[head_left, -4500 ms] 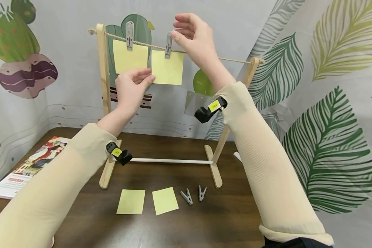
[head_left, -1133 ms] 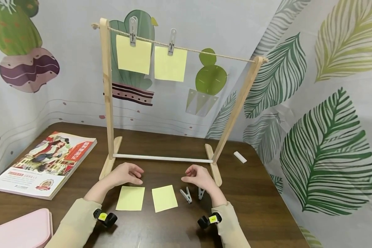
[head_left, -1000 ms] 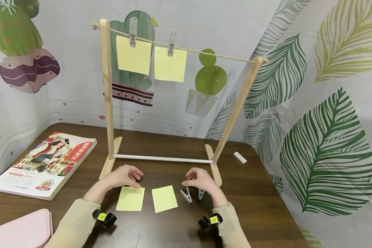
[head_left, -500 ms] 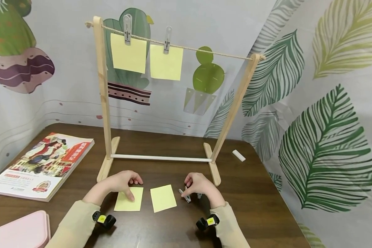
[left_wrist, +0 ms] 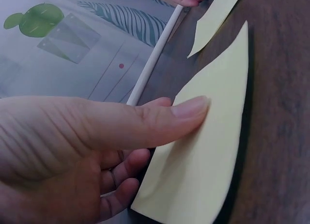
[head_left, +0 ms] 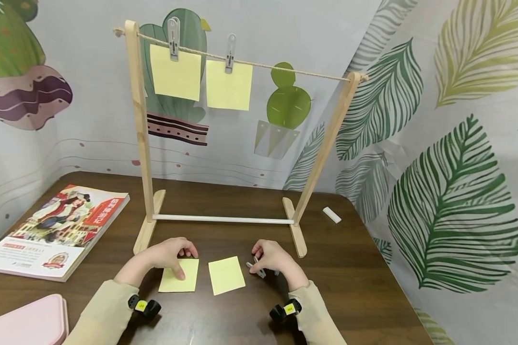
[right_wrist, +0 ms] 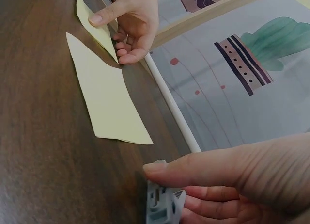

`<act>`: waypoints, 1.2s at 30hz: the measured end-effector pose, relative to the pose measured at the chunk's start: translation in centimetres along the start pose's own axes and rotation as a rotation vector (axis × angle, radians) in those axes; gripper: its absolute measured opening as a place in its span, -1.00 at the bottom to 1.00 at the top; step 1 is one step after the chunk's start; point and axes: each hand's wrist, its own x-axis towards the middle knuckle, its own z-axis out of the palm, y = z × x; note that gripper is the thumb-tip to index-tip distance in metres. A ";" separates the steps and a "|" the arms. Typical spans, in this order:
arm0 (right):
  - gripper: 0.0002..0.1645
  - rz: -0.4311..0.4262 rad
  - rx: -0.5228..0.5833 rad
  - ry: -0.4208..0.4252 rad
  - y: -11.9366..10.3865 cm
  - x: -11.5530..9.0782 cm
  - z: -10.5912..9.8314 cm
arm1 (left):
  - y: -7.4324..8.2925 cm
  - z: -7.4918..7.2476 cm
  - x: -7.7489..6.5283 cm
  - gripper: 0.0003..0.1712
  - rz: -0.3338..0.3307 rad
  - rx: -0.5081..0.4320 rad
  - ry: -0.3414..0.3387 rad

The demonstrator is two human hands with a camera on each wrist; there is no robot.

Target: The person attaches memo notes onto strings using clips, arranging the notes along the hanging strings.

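When viewed from the head, left grip [head_left: 166, 254]: narrow, resting with the thumb on the left note [head_left: 179, 286] and with the other fingers along its far edge.
Left note: lying on the table [head_left: 224, 318], partly covered by the thumb.
Right grip [head_left: 273, 256]: narrow, pinching a grey clip [head_left: 261, 273] low over the table and hiding much of it.
Second clip [head_left: 277, 272]: just beside, almost wholly covered by the right grip.
Right note [head_left: 227, 276]: lying slightly askew between the two grips, touched by neither.
Wooden rack [head_left: 139, 120]: standing behind, with a rope [head_left: 302, 72] strung across the top and a white rod [head_left: 224, 219] low down.
Hanging notes [head_left: 175, 74]: two, side by side, each fixed to the rope by one of the upper clips [head_left: 173, 39]; shown whole only here.
Book [head_left: 56, 230], pink case [head_left: 26, 321], white block [head_left: 331, 215]: on the table, shown only here.
Left wrist, left grip: revealing bent fingers right at the note's edge, unclear from the head; cannot tell whether pinching or only touching.
Left wrist, left note: showing a dark strip along one edge.
Left wrist, right grip: visible only in part, at the top edge, with a bit of the clip.
Right wrist, grey clip: close up, slots showing, held between thumb and fingers.
Right wrist, left grip: seen from the opposite side, with the thumb on the left note.
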 end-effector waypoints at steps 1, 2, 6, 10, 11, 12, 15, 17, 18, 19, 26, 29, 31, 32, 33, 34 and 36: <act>-0.53 -0.005 0.006 0.009 0.0 0.0 0.0 | 0.0 0.0 0.0 -0.39 0.000 0.000 0.000; -0.53 -0.004 0.011 0.017 0.0 0.1 0.1 | 0.0 0.0 0.0 -0.39 0.002 0.000 -0.001; -0.52 -0.004 0.025 0.048 0.1 0.2 0.2 | 0.1 0.0 0.0 -0.39 0.003 0.009 0.001; -0.52 0.013 0.020 0.048 0.2 0.1 0.3 | 0.3 0.1 0.0 -0.40 0.005 0.033 0.004; -0.51 0.017 0.019 0.045 0.2 0.1 0.3 | 0.4 0.1 0.1 -0.41 0.004 0.041 0.005; -0.51 0.021 0.018 0.044 0.2 0.1 0.3 | 0.4 0.2 0.1 -0.41 0.001 0.046 0.007; -0.51 0.032 0.017 0.046 0.1 0.0 0.3 | 0.4 0.3 0.2 -0.43 -0.008 0.066 0.017; -0.52 0.041 0.013 0.047 0.1 0.1 0.4 | 0.4 0.3 0.3 -0.44 -0.012 0.069 0.023; -0.52 0.046 0.012 0.046 0.1 0.0 0.4 | 0.4 0.3 0.3 -0.44 -0.004 0.075 0.024; -0.52 0.050 0.010 0.044 0.0 0.0 0.5 | 0.5 0.3 0.3 -0.44 -0.003 0.073 0.026; -0.54 0.033 -0.003 0.063 -0.2 -0.1 0.6 | 0.4 0.3 0.2 -0.43 0.008 0.046 0.026; -0.56 0.022 -0.009 0.066 -0.2 -0.1 0.6 | 0.4 0.4 0.2 -0.42 -0.015 0.034 0.026; -0.57 0.025 -0.013 0.063 -0.1 -0.1 0.6 | 0.4 0.4 0.2 -0.40 -0.022 0.027 0.026; -0.58 0.020 -0.013 0.063 -0.1 -0.1 0.6 | 0.4 0.4 0.2 -0.39 -0.023 0.025 0.027; -0.58 0.016 -0.016 0.063 -0.1 -0.1 0.6 | 0.5 0.4 0.2 -0.38 -0.023 0.025 0.028; -0.58 0.011 -0.017 0.064 -0.1 -0.1 0.6 | 0.5 0.3 0.2 -0.38 -0.023 0.024 0.030; -0.59 0.003 -0.008 0.065 -0.1 -0.1 0.5 | 0.6 0.3 0.1 -0.37 -0.021 0.030 0.034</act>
